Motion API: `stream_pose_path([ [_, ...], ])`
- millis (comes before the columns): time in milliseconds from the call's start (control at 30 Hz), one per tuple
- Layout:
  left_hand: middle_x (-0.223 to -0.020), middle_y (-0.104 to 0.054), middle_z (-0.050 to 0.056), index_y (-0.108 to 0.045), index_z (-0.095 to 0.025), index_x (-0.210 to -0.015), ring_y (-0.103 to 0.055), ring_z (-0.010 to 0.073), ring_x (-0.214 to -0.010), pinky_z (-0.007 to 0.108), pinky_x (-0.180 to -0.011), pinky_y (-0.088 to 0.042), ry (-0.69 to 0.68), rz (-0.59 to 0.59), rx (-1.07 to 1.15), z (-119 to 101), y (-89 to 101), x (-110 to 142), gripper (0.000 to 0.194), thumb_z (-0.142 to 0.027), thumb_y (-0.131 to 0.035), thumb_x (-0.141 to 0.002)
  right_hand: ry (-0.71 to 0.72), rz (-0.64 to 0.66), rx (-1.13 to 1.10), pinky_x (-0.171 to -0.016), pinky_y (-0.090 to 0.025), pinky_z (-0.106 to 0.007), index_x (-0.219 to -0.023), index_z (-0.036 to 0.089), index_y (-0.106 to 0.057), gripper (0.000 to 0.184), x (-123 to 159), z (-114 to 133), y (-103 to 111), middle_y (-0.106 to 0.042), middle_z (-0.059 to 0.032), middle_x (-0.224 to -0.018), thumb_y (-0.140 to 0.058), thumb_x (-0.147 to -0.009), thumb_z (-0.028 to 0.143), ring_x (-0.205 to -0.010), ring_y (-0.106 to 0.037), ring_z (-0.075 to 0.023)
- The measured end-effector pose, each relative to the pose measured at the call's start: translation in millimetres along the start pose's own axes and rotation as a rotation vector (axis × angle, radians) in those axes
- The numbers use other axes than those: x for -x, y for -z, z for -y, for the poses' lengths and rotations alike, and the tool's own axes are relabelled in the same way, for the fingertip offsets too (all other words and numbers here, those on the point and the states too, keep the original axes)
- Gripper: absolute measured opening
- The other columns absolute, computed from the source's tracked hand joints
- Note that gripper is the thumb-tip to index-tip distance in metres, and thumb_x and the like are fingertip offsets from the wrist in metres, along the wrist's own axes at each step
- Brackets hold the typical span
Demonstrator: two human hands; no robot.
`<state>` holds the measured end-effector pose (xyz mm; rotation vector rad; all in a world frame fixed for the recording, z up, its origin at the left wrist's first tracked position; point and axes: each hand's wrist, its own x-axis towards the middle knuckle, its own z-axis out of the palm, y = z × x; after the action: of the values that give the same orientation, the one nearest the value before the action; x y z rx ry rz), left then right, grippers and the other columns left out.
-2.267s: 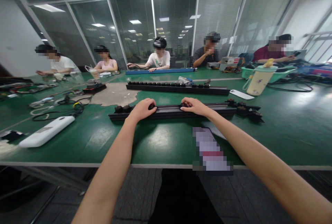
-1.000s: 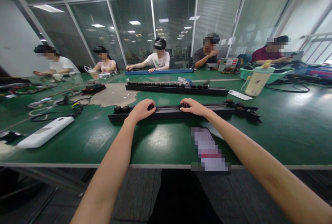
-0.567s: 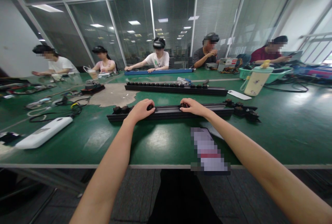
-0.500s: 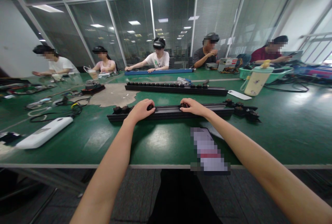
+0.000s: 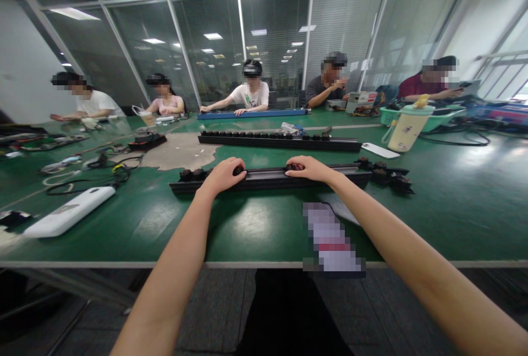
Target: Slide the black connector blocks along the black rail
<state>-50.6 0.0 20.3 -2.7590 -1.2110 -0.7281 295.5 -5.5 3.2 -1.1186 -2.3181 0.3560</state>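
A long black rail (image 5: 266,179) lies across the green table in front of me. My left hand (image 5: 226,174) is closed over a small black block (image 5: 238,170) on the rail's left half. To the right, my right hand (image 5: 308,170) has its fingers closed round another black block (image 5: 293,168) at the rail's top; the fingers partly hide it. Several similar blocks (image 5: 193,174) sit at the rail's left end. More loose black blocks (image 5: 381,173) lie by its right end.
Behind stands a second black rail (image 5: 280,143) fitted with a row of blocks. A phone (image 5: 333,237) lies near the front edge, a white device (image 5: 72,212) at the left. A yellow cup (image 5: 408,130) and a green basket (image 5: 447,116) stand right. Several people sit across the table.
The fingers of my right hand have shifted slightly over the block. My left hand and the rail stay in nearly the same place.
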Motion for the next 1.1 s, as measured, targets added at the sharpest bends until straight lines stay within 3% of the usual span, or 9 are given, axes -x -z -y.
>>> stream_pose_path([
  [300, -0.097, -0.068, 0.008, -0.064, -0.02, -0.098, -0.064, 0.0267, -0.092, 0.04, -0.087, -0.051, 0.002, 0.004, -0.013, -0.4, 0.1, -0.3, 0.017, -0.034, -0.057, -0.092, 0.031, -0.067, 0.03, -0.076, -0.04, -0.032, -0.109, 0.018, -0.071, 0.039, 2.3, -7.1, -10.5, -0.063, -0.0047, -0.084, -0.063, -0.091, 0.052, -0.08, -0.055, -0.0206],
  [1100, -0.098, -0.068, 0.009, -0.064, -0.02, -0.097, -0.064, 0.027, -0.093, 0.041, -0.088, -0.051, 0.006, 0.005, -0.012, -3.8, 0.5, -0.4, 0.016, -0.033, -0.056, -0.091, 0.002, -0.066, 0.044, -0.077, -0.04, -0.033, -0.108, 0.017, -0.073, 0.033, 3.0, -2.2, -9.8, -0.066, -0.0056, -0.086, -0.065, -0.091, 0.044, -0.081, -0.055, -0.0208],
])
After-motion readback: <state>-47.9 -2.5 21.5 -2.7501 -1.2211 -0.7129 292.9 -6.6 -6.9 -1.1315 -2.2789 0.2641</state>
